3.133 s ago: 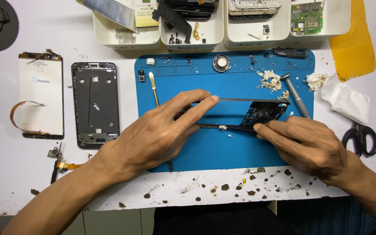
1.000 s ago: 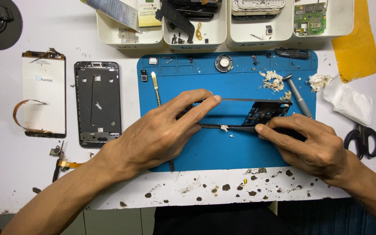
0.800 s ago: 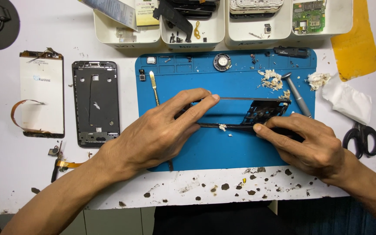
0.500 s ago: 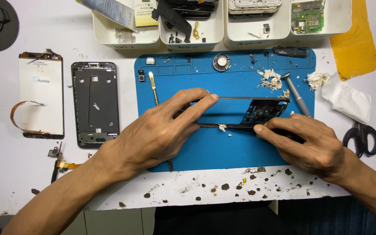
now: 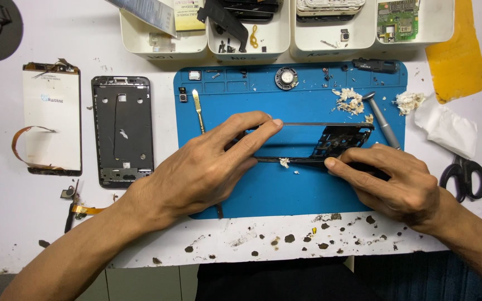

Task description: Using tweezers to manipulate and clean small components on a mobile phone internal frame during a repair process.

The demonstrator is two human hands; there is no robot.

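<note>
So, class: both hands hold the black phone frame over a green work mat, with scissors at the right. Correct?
Not quite: the head view shows a blue work mat, not green. Both the left hand and right hand hold the black phone frame; black-handled scissors lie right.

A blue mat [image 5: 285,189] covers the white surface [image 5: 364,234], which is speckled with dark spots below the mat. On the mat lies a black frame [image 5: 338,142]; right of it, a yellow sheet [image 5: 456,53] and black-handled scissors [image 5: 464,178].
</note>
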